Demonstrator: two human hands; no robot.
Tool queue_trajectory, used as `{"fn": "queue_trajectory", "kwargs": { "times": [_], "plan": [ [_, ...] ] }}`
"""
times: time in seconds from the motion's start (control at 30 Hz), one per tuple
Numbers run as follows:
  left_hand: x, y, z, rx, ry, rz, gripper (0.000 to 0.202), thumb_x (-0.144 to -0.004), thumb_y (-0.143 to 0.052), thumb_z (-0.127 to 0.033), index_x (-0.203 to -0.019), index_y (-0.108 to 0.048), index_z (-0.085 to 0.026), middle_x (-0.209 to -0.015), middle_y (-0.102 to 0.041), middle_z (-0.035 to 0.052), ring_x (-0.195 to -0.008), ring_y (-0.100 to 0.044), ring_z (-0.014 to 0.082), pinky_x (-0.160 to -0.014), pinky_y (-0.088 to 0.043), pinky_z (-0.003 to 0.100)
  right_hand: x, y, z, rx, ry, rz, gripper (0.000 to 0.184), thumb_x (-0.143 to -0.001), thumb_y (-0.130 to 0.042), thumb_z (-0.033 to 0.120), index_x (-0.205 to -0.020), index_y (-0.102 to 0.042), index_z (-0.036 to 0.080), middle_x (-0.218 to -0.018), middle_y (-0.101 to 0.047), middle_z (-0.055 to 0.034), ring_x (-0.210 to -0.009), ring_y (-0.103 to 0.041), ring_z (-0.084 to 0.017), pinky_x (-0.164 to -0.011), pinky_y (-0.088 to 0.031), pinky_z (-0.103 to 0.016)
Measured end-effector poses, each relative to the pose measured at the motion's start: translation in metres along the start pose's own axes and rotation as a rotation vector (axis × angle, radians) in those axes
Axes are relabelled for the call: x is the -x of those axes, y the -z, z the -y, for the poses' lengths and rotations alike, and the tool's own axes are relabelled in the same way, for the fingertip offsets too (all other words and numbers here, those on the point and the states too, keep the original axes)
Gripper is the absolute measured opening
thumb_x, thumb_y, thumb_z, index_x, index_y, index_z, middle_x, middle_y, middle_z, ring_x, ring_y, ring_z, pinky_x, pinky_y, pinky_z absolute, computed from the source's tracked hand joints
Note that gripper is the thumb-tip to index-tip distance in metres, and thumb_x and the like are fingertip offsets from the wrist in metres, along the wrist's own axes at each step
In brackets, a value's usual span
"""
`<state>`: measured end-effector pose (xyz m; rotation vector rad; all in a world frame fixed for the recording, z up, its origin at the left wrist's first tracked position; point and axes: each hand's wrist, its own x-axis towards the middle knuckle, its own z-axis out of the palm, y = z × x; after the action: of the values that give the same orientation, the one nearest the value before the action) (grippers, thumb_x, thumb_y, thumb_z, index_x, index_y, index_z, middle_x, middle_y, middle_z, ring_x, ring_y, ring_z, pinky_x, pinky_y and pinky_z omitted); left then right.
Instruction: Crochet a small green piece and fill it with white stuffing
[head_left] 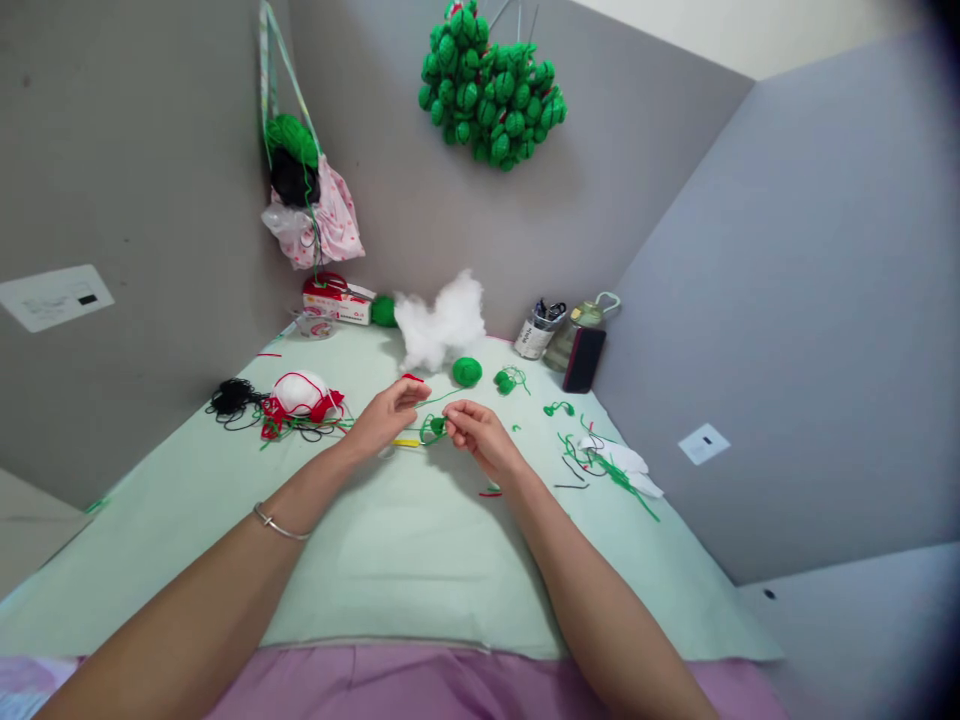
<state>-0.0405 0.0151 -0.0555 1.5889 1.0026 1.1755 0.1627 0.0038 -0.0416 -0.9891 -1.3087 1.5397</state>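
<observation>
My right hand (pixel 480 430) pinches a small green crochet piece (pixel 437 426) between thumb and fingertips, just above the table. Left of it, my left hand (pixel 394 408) hovers with fingers loosely bent and the thumb apart; no object shows in it. A green strand runs from close to its fingertips toward a green yarn ball (pixel 466 372). Below that hand is a yellow-handled crochet hook (pixel 407 442), its tip close to the green piece. Small green crocheted pieces (pixel 505 382) sit beyond my right hand, one with loose tails.
White stuffing (pixel 441 322) lies at the back, beside a box (pixel 346 303) with red scissors (pixel 330 283). White, red and black yarn (pixel 300 393) is at left; yarn scraps (pixel 619 470) at right. A phone (pixel 583 360) leans near a pen cup (pixel 536 335). Green crocheted pieces (pixel 495 95) hang above.
</observation>
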Motion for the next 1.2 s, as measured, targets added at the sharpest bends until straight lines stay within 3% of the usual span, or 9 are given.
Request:
{"fn": "queue_trajectory", "kwargs": {
  "times": [0.1, 0.2, 0.3, 0.4, 0.53, 0.67, 0.83, 0.97, 1.2],
  "plan": [
    [0.005, -0.007, -0.006, 0.056, 0.007, 0.128, 0.034, -0.075, -0.073, -0.022, -0.109, -0.074, -0.021, -0.12, -0.076, 0.009, -0.125, -0.067, 0.0286, -0.112, -0.048, 0.045, 0.002, 0.0, 0.005, -0.036, 0.006, 0.023, 0.039, -0.071, -0.082, 0.049, -0.091, -0.068, 0.019, -0.067, -0.062, 0.0037, -0.051, -0.041, -0.006, -0.05, -0.024, -0.023],
    [0.009, -0.015, -0.006, 0.082, 0.039, 0.176, 0.035, -0.073, -0.074, -0.027, -0.106, -0.075, -0.021, -0.107, -0.079, 0.0092, -0.108, -0.073, 0.0298, -0.095, -0.057, 0.043, 0.004, -0.001, 0.009, -0.041, 0.022, 0.025, 0.041, -0.07, -0.082, 0.051, -0.093, -0.067, 0.02, -0.07, -0.063, 0.0031, -0.053, -0.041, -0.007, -0.051, -0.023, -0.023],
    [0.009, -0.017, 0.0, 0.077, 0.064, 0.117, 0.031, -0.075, -0.074, -0.034, -0.102, -0.073, -0.019, -0.096, -0.078, 0.0079, -0.087, -0.075, 0.0264, -0.078, -0.058, 0.039, 0.004, -0.002, 0.009, -0.011, 0.025, 0.01, 0.044, -0.069, -0.08, 0.054, -0.095, -0.066, 0.02, -0.069, -0.062, 0.0033, -0.053, -0.04, -0.007, -0.051, -0.023, -0.023],
    [0.007, -0.015, 0.006, 0.062, 0.044, 0.015, 0.028, -0.078, -0.075, -0.035, -0.099, -0.069, -0.018, -0.09, -0.074, 0.0045, -0.078, -0.071, 0.022, -0.076, -0.057, 0.038, 0.002, 0.0, 0.006, 0.063, 0.019, -0.027, 0.046, -0.073, -0.076, 0.058, -0.096, -0.064, 0.021, -0.065, -0.059, 0.0047, -0.051, -0.039, -0.007, -0.05, -0.022, -0.023],
    [0.006, -0.017, 0.01, 0.016, -0.044, -0.109, 0.021, -0.081, -0.076, -0.026, -0.096, -0.065, -0.018, -0.096, -0.068, 0.0027, -0.09, -0.066, 0.0203, -0.089, -0.055, 0.041, 0.0, 0.001, -0.001, 0.243, 0.014, -0.037, 0.045, -0.077, -0.071, 0.063, -0.085, -0.066, 0.019, -0.053, -0.052, 0.006, -0.047, -0.036, -0.009, -0.05, -0.023, -0.025],
    [0.008, -0.018, 0.01, -0.018, -0.076, -0.059, 0.019, -0.079, -0.08, -0.021, -0.094, -0.068, -0.02, -0.104, -0.069, 0.0032, -0.104, -0.066, 0.0223, -0.1, -0.052, 0.043, -0.002, 0.002, -0.006, 0.452, 0.099, -0.117, 0.045, -0.079, -0.066, 0.064, -0.077, -0.068, 0.02, -0.049, -0.041, 0.0073, -0.05, -0.031, -0.011, -0.053, -0.024, -0.027],
    [0.004, -0.011, 0.012, 0.008, -0.009, -0.035, 0.027, -0.098, -0.068, -0.035, -0.116, -0.068, -0.015, -0.118, -0.07, 0.0092, -0.107, -0.068, 0.0245, -0.094, -0.057, 0.048, 0.004, -0.001, -0.006, 0.734, 0.238, -0.292, 0.032, -0.087, -0.062, 0.053, -0.083, -0.072, 0.022, -0.053, -0.044, 0.0058, -0.055, -0.034, -0.013, -0.06, -0.024, -0.029],
    [0.002, -0.011, 0.017, 0.062, 0.071, -0.017, 0.037, -0.099, -0.066, -0.036, -0.129, -0.064, -0.016, -0.128, -0.067, 0.0112, -0.107, -0.069, 0.0248, -0.091, -0.06, 0.046, 0.011, -0.009, -0.007, 0.895, 0.289, -0.259, 0.023, -0.091, -0.061, 0.042, -0.09, -0.075, 0.024, -0.057, -0.055, 0.0034, -0.057, -0.04, -0.014, -0.065, -0.027, -0.029],
    [0.005, -0.018, 0.02, 0.126, 0.157, -0.013, 0.039, -0.099, -0.066, -0.036, -0.132, -0.063, -0.017, -0.132, -0.066, 0.0119, -0.111, -0.068, 0.0261, -0.092, -0.06, 0.048, 0.013, -0.014, -0.007, 1.007, 0.319, -0.134, 0.018, -0.094, -0.06, 0.034, -0.091, -0.077, 0.028, -0.073, -0.071, -0.0023, -0.067, -0.055, -0.019, -0.07, -0.032, -0.029]
  ]
}}
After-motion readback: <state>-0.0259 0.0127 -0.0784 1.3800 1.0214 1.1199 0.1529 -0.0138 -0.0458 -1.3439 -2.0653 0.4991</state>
